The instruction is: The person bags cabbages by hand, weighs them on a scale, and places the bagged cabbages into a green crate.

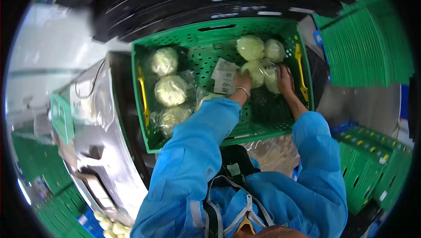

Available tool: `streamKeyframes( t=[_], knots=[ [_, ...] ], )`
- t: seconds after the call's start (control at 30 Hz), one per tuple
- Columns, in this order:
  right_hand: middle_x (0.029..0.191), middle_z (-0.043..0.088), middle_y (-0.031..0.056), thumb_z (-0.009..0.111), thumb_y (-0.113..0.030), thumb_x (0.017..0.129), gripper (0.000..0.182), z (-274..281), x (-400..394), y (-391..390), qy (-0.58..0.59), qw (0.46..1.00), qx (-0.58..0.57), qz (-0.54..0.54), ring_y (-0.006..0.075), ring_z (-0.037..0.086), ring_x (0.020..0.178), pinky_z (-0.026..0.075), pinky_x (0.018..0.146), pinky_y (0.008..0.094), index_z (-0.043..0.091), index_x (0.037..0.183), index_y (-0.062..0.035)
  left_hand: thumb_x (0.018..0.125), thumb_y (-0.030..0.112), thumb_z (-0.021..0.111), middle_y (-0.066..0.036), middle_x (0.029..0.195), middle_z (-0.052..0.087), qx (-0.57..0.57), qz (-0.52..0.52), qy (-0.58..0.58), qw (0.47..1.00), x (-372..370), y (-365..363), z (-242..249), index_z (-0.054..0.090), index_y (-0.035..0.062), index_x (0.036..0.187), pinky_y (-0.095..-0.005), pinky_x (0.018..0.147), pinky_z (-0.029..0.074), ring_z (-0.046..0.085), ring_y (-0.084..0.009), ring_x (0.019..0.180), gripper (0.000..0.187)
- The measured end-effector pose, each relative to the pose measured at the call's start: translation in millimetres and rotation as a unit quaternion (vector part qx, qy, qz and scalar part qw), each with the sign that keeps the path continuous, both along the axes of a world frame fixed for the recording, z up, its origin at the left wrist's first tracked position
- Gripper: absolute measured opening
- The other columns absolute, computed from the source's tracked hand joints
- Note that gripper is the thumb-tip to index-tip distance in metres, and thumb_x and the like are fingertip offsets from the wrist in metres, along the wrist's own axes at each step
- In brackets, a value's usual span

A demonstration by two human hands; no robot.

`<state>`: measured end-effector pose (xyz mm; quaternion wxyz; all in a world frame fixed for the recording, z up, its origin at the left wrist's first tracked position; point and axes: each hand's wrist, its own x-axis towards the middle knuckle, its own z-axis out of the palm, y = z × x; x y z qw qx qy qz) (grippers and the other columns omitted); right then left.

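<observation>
Inside a green plastic crate lie several pale green cabbages in clear plastic wrap. My left hand, a thin band at its wrist, grips the left side of a wrapped cabbage. Against the right side of its neighbour, another wrapped cabbage, my right hand is curled. Beyond them sit two more, a larger cabbage and a smaller cabbage. A white printed label sheet lies just left of my left hand. Along the crate's left side is a column with a top cabbage and a middle cabbage.
Yellow handles mark the crate's short sides. Dark stacked trays stand behind it. A metal worktop is at left. Green crate stacks rise at right, and more round pale produce sits at lower left.
</observation>
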<state>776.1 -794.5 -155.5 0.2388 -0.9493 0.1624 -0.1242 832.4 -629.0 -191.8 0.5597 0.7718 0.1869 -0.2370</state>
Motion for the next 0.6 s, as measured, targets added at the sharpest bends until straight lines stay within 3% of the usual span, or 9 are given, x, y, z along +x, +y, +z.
streamKeyframes(
  t=[0.03,0.07,0.1,0.17,0.2,0.27,0.43,0.53,0.6],
  knots=[
    [0.099,0.056,0.0195,0.050,-0.011,0.084,0.021,18.0,0.8,9.8,0.108,0.980,-0.166,-0.016,0.0361,0.053,0.094,0.043,0.079,0.0459,0.054,0.104,-0.0056,0.087,0.033,0.055,-0.019,0.105,0.060,0.092,-0.089,-0.029,0.991,3.7,5.5,-3.8,0.048,-0.0013,0.121,-0.0449,0.083,0.043,0.057,-0.0357,0.098,0.049],
    [0.094,0.057,0.0177,0.055,-0.008,0.078,0.022,0.2,6.0,-8.8,-0.077,0.969,-0.194,0.131,0.0336,0.054,0.090,0.044,0.074,0.0447,0.056,0.100,-0.0045,0.086,0.038,0.053,-0.021,0.109,0.058,0.107,-0.151,-0.034,0.982,3.6,5.8,-4.8,0.047,-0.0014,0.121,-0.0475,0.084,0.043,0.055,-0.0380,0.101,0.053],
    [0.095,0.059,0.0182,0.050,-0.006,0.082,0.020,15.4,10.8,2.0,-0.058,0.979,-0.147,0.125,0.0333,0.055,0.092,0.045,0.075,0.0430,0.060,0.099,-0.0017,0.085,0.040,0.054,-0.023,0.115,0.053,0.140,-0.118,-0.037,0.982,2.6,-1.6,-18.1,0.043,-0.0017,0.124,-0.0480,0.088,0.041,0.051,-0.0384,0.106,0.058],
    [0.080,0.062,0.0165,0.055,-0.004,0.082,0.013,63.5,25.5,35.9,-0.008,0.993,-0.044,0.111,0.0333,0.059,0.075,0.047,0.071,0.0364,0.063,0.090,0.0016,0.083,0.044,0.054,-0.027,0.129,0.043,0.202,-0.050,-0.041,0.977,-0.9,-20.8,-49.3,0.036,-0.0024,0.132,-0.0488,0.095,0.038,0.044,-0.0391,0.116,0.070],
    [0.091,0.063,0.0177,0.055,-0.007,0.085,0.018,50.2,25.5,32.2,-0.117,0.980,-0.025,0.161,0.0289,0.061,0.083,0.047,0.075,0.0366,0.061,0.099,0.0029,0.081,0.045,0.056,-0.026,0.130,0.042,0.121,-0.008,0.049,0.991,7.2,-16.5,-26.3,0.034,-0.0026,0.133,-0.0476,0.093,0.040,0.045,-0.0402,0.116,0.074],
    [0.096,0.063,0.0145,0.054,-0.008,0.088,0.023,79.0,18.2,56.9,-0.065,0.978,0.122,0.154,0.0254,0.060,0.087,0.046,0.082,0.0343,0.058,0.106,0.0044,0.075,0.036,0.068,-0.021,0.115,0.057,-0.004,-0.047,0.050,0.998,20.5,21.1,44.0,0.048,-0.0031,0.122,-0.0387,0.091,0.044,0.054,-0.0330,0.109,0.064],
    [0.093,0.062,0.0130,0.049,-0.014,0.092,0.027,117.4,21.1,125.7,-0.002,0.949,0.276,0.148,0.0220,0.059,0.087,0.047,0.080,0.0310,0.055,0.110,0.0056,0.077,0.020,0.065,-0.016,0.098,0.063,-0.287,0.044,-0.269,0.918,-14.4,198.9,208.0,0.060,0.0016,0.105,-0.0331,0.082,0.048,0.060,-0.0223,0.093,0.033],
    [0.089,0.062,0.0118,0.050,-0.017,0.093,0.026,120.2,27.1,187.8,-0.013,0.909,0.359,0.209,0.0175,0.059,0.081,0.047,0.077,0.0287,0.056,0.107,0.0033,0.080,0.021,0.064,-0.011,0.092,0.064,-0.011,0.187,-0.417,0.889,-116.4,360.4,247.6,0.064,0.0046,0.097,-0.0334,0.078,0.048,0.061,-0.0219,0.087,0.024],
    [0.086,0.061,0.0105,0.050,-0.018,0.093,0.025,136.5,17.7,253.4,0.035,0.872,0.415,0.257,0.0170,0.058,0.080,0.047,0.076,0.0287,0.057,0.106,0.0028,0.080,0.021,0.064,-0.011,0.091,0.064,0.197,0.346,-0.293,0.869,-215.7,455.7,249.9,0.063,0.0043,0.099,-0.0341,0.077,0.049,0.062,-0.0234,0.086,0.026]
  ],
)
